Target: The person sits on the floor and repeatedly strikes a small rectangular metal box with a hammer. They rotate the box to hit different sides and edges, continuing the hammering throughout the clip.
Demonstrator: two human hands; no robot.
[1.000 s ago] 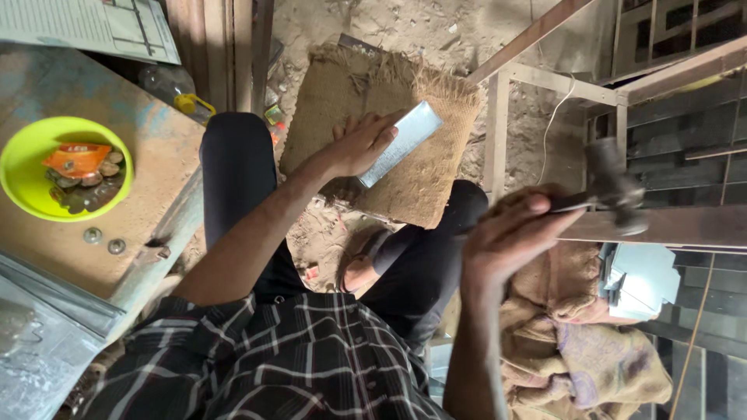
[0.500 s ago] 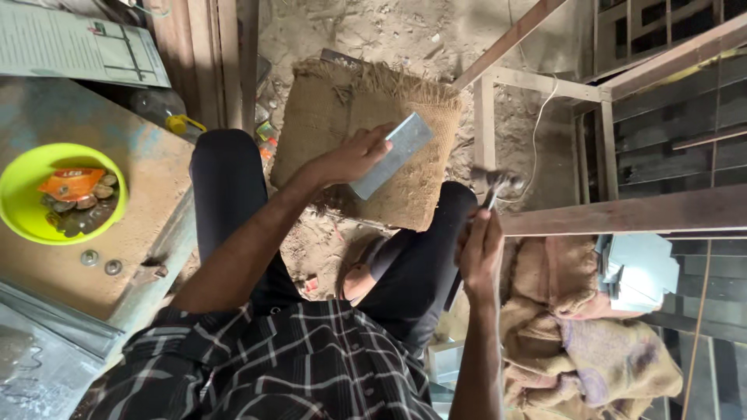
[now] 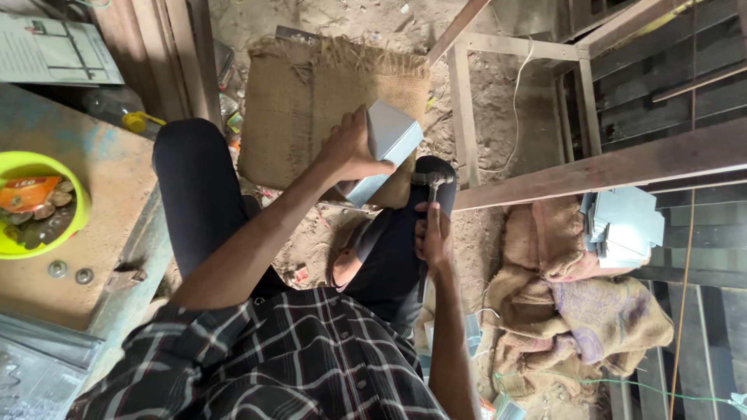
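My left hand [image 3: 352,149] grips a folded grey sheet-metal piece [image 3: 387,148] and holds it tilted over a burlap sack [image 3: 311,101] lying on the sandy floor. My right hand [image 3: 433,233] is wrapped round the handle of a hammer [image 3: 430,183], whose steel head sits just right of the metal piece, close to my knee. Both arms reach out over my dark trousers and checked shirt.
A yellow bowl [image 3: 39,214] with small parts stands on a worn bench [image 3: 101,194] at the left, with two washers [image 3: 70,272] beside it. A wooden frame [image 3: 607,167] crosses at the right. Crumpled sacks [image 3: 568,311] and stacked grey metal sheets [image 3: 626,225] lie below it.
My right hand brought the hammer down and left from the wooden frame to beside the metal piece. My left hand lifted the metal piece and tipped it up off the sack.
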